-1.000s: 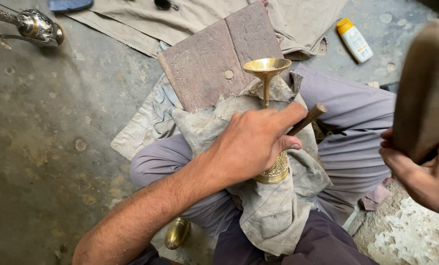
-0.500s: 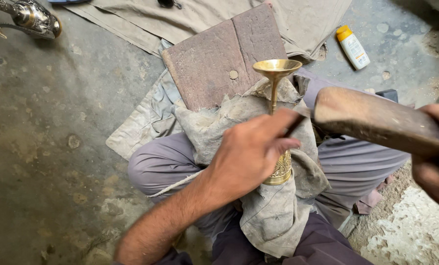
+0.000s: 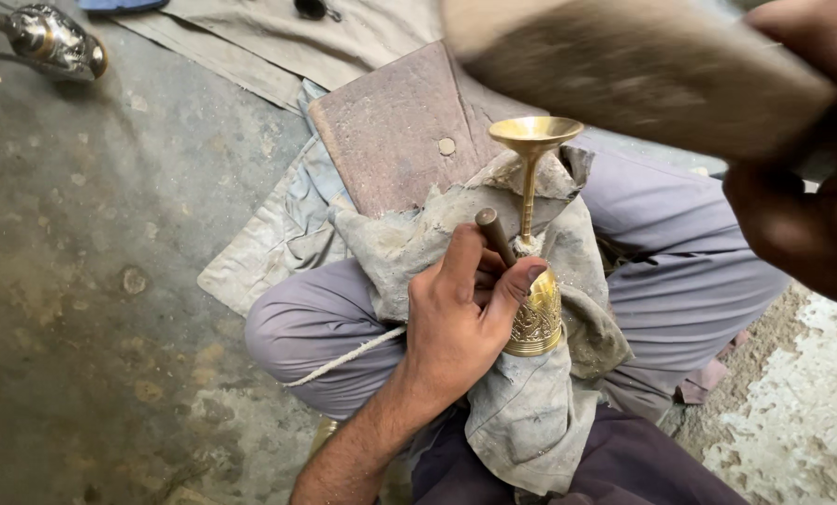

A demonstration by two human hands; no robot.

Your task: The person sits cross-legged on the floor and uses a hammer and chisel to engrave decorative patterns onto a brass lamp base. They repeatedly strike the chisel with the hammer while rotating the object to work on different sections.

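A grey, dusty cloth [image 3: 521,430] is seen nearest the camera, draped over the crossed legs of a seated person in grey trousers [image 3: 325,337]. A brass goblet [image 3: 533,281] is laid on this cloth in the lap, its engraved cup end toward the camera and its flared foot pointing away, raised above the folds. The left hand [image 3: 460,318] is closed in a firm grip around a short dark metal punch [image 3: 495,236], which is held tilted, its struck end up and its tip hidden behind the fingers at the goblet's stem; the thumb is pressed just beside the engraved band of the cup. A thin pale cord [image 3: 343,360] is seen running from under the cloth across the left thigh. The right hand [image 3: 797,201] is raised at the upper right, close to the lens and dark, its grip wrapped on the handle of a heavy wooden mallet [image 3: 643,65]; the mallet head is blurred and held well above the punch, apart from it. Behind the goblet, a flat reddish-brown slab [image 3: 400,131] is laid on a second cloth [image 3: 278,234] on the concrete floor [image 3: 91,281]. Farther off, a beige cloth [image 3: 287,47] is spread on the floor, and a silver-coloured metal vessel [image 3: 49,42] is noted at the far upper left corner.
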